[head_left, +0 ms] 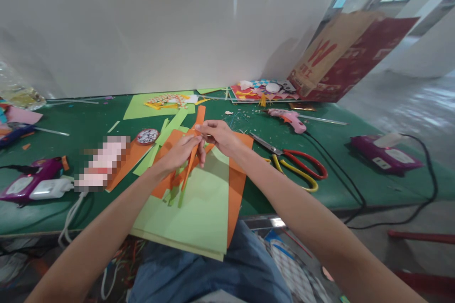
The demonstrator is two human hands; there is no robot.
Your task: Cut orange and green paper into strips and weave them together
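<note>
Both hands meet over a pile of paper near the table's front edge. My left hand (184, 150) pinches an orange paper strip (201, 116) that stands up past the fingertips and hangs down below them. From the right, my right hand (218, 136) closes its fingers on the same strip, close to the left fingertips. Under the hands lie light green paper sheets (199, 218) and orange paper sheets (239, 189). Loose green strips (173, 194) rest on the top sheet below the left hand. The fingers partly hide where the strip is gripped.
To the right lie red and yellow handled scissors (302, 163), a pink glue gun (289, 118) and a purple power socket (386, 154). At left are a round tin (147, 136) and another purple socket (35, 182). A paper bag (330, 57) leans at the back right.
</note>
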